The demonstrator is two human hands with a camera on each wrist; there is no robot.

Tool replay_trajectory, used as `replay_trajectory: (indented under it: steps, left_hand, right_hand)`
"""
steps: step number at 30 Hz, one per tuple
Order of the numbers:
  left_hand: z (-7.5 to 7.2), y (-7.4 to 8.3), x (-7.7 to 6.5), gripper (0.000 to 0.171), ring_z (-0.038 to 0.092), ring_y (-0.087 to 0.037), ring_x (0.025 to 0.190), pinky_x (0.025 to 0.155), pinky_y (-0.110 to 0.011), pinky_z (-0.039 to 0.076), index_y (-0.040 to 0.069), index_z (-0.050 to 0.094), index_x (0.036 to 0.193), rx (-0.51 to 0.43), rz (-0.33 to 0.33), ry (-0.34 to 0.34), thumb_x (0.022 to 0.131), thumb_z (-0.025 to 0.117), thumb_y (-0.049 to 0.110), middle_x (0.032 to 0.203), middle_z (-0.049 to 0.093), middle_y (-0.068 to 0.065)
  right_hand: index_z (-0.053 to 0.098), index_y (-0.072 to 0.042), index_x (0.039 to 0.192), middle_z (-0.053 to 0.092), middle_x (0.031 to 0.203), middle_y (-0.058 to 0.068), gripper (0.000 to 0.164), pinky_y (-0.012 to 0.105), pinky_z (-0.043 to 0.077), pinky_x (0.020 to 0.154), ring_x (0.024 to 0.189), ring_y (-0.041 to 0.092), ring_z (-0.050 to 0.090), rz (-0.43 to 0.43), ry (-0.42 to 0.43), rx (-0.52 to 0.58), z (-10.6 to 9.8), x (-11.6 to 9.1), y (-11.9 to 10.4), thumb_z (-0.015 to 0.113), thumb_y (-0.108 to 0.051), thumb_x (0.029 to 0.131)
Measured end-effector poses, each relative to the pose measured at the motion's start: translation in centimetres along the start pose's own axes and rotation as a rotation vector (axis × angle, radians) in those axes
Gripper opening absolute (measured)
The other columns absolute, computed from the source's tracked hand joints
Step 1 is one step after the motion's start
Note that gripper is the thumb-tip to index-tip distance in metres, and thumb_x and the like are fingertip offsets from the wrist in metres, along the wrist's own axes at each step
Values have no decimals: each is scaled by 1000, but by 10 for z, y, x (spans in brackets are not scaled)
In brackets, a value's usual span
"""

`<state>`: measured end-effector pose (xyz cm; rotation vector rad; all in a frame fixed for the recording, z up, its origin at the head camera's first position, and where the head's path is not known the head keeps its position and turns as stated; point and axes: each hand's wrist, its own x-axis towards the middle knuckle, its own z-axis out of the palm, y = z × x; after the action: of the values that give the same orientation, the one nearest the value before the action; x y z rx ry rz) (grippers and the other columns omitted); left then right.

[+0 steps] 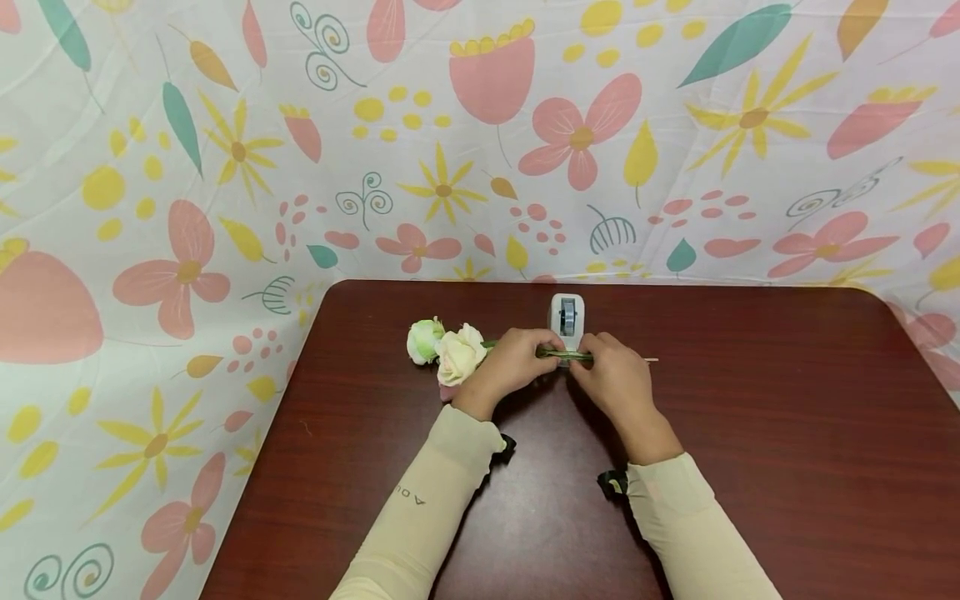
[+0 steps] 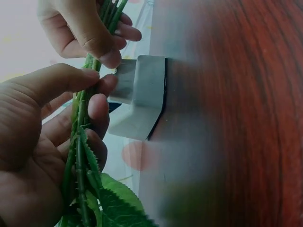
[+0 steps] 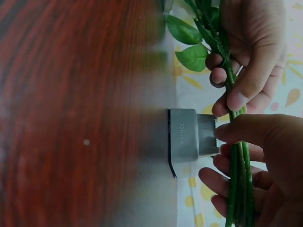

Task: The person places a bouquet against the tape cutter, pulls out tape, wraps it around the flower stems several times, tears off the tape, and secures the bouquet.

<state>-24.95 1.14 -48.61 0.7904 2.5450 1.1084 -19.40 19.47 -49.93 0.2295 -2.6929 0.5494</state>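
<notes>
A small bunch of roses lies sideways between my hands, with a cream rose [image 1: 461, 354] and a pale green-white rose [image 1: 425, 342] to the left and a bit of pink bloom [image 1: 447, 392] below. My left hand [image 1: 512, 360] grips the green stems [image 2: 81, 113] between thumb and fingers, nearer the blooms. Close beside it, my right hand [image 1: 618, 371] holds the same stems [image 3: 241, 170], its thumb in front and fingers behind. Just beyond the stems stands a white tape dispenser [image 1: 568, 338], its cutting end near both thumbs. Whether tape is on the stems, I cannot tell.
Everything is on a dark red-brown wooden table [image 1: 757, 417]. Its far edge meets a flower-printed curtain [image 1: 480, 150], which also runs along the left side. Green leaves [image 3: 191, 56] stick out from the stems near the left hand.
</notes>
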Motion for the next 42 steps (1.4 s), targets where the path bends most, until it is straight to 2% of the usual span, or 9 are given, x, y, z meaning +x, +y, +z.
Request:
replay_trajectory:
  steps: [6, 8, 12, 16, 20, 27, 38, 42]
  left_hand:
    - [0, 3, -1, 12, 57, -8, 51, 56, -21, 49, 22, 69, 110, 36, -5, -14, 100, 63, 25, 91, 70, 7]
    - [0, 4, 0, 17, 58, -8, 53, 62, -22, 50, 22, 69, 114, 69, -2, -23, 103, 59, 31, 94, 71, 6]
    - [1, 5, 1, 36, 61, -8, 68, 74, -25, 49, 19, 71, 109, 169, 4, -57, 109, 42, 41, 94, 72, 3]
    - [3, 7, 2, 46, 60, -9, 73, 76, -27, 48, 15, 70, 99, 226, -3, -90, 111, 34, 41, 88, 70, 2]
    - [2, 8, 2, 43, 58, -10, 71, 75, -27, 46, 14, 70, 101, 234, 12, -106, 111, 36, 37, 84, 67, 1]
    - [-3, 6, 3, 32, 59, -8, 76, 76, -24, 47, 17, 72, 107, 173, 48, -117, 110, 44, 32, 93, 73, -5]
    - [-5, 8, 3, 25, 55, -7, 74, 73, -21, 44, 18, 76, 104, 167, 74, -65, 106, 54, 30, 84, 67, 4]
    - [-4, 9, 2, 24, 58, -6, 78, 76, -20, 46, 20, 77, 108, 172, 68, -46, 105, 56, 31, 87, 69, 7]
  right_hand:
    - [67, -8, 87, 64, 82, 10, 18, 39, 43, 50, 51, 22, 47, -31, 14, -11, 0, 0, 1, 81, -19, 83]
    - [67, -8, 87, 65, 84, 10, 18, 41, 44, 52, 53, 24, 50, -34, 12, -13, -1, 0, 1, 81, -19, 83]
    - [67, -9, 87, 66, 85, 10, 18, 44, 46, 58, 58, 26, 55, -42, 19, -11, -1, -1, 1, 81, -19, 83]
    - [66, -9, 85, 65, 84, 10, 17, 44, 46, 61, 60, 26, 57, -40, 27, -4, 0, -1, 1, 81, -18, 83]
    - [66, -9, 85, 65, 83, 9, 18, 44, 46, 62, 60, 25, 57, -29, 21, 10, -1, -2, 0, 81, -18, 84]
    - [65, -8, 86, 63, 81, 9, 18, 44, 45, 65, 62, 24, 56, 4, -1, 28, -3, -1, -2, 80, -18, 85]
    - [63, -8, 86, 63, 82, 9, 19, 46, 45, 68, 66, 26, 59, -4, 19, 38, 0, 0, -1, 80, -16, 84]
    - [65, -7, 89, 65, 85, 11, 18, 49, 46, 72, 69, 29, 61, -15, 43, 44, 0, 0, 0, 80, -15, 84]
